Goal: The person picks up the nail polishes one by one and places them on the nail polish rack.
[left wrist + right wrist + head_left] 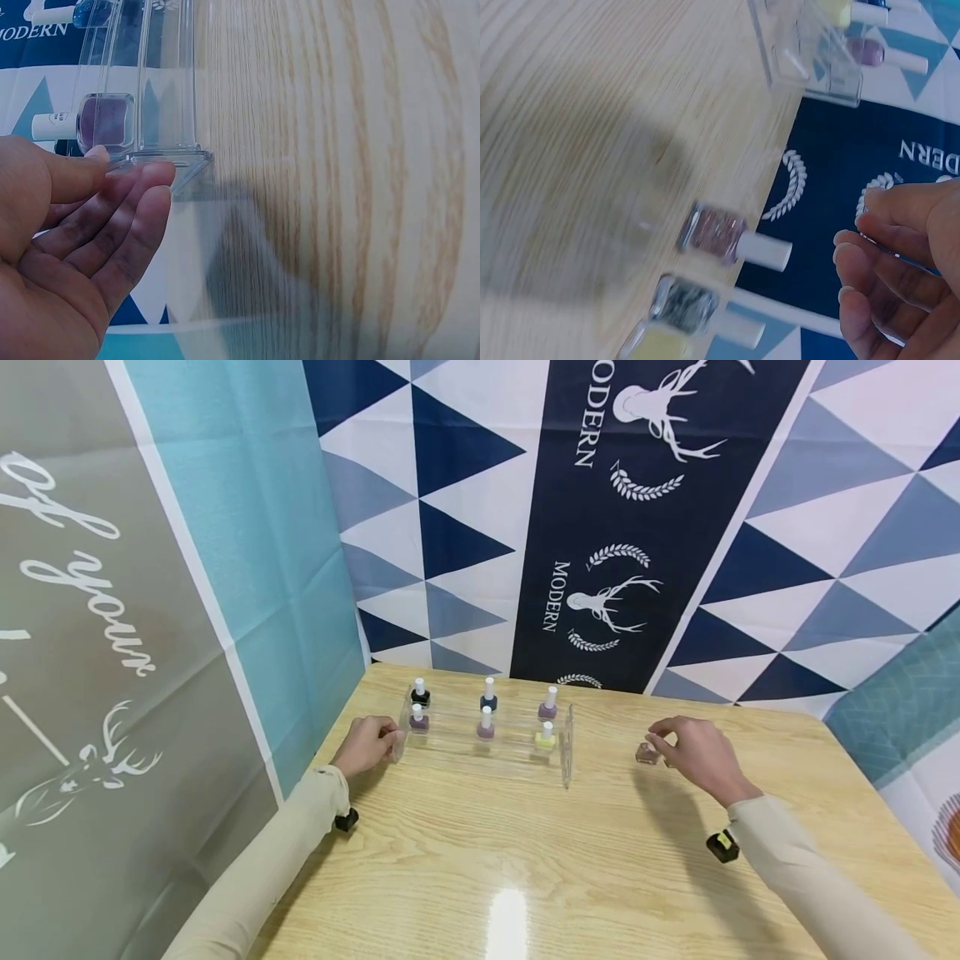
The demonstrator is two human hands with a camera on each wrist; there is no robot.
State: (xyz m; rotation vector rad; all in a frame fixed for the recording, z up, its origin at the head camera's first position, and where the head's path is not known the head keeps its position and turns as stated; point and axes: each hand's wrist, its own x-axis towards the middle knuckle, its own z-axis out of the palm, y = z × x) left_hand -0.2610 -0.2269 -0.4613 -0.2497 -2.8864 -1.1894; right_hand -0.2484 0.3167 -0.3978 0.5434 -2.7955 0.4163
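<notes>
A clear acrylic rack (480,767) stands on the table with nail polish bottles on two tiers. Its back tier carries a black bottle (420,698), a navy one (489,702) and a mauve one (547,711). In front are a purple bottle (418,723), another mauve one (486,730) and a yellow one (544,742). My left hand (367,745) pinches the rack's left end panel. My right hand (696,753), fingers loosely bent and holding nothing, hovers by a pinkish glitter bottle (714,231). Beside that bottle are a dark glitter bottle (682,303) and a pale yellow one (657,343), hidden by the hand in the head view.
The wooden table (420,868) reaches toward me and to the right. Patterned cloth (465,527) hangs behind it, and a turquoise and grey cloth (262,510) borders the left side. A bright light reflection lies near the front.
</notes>
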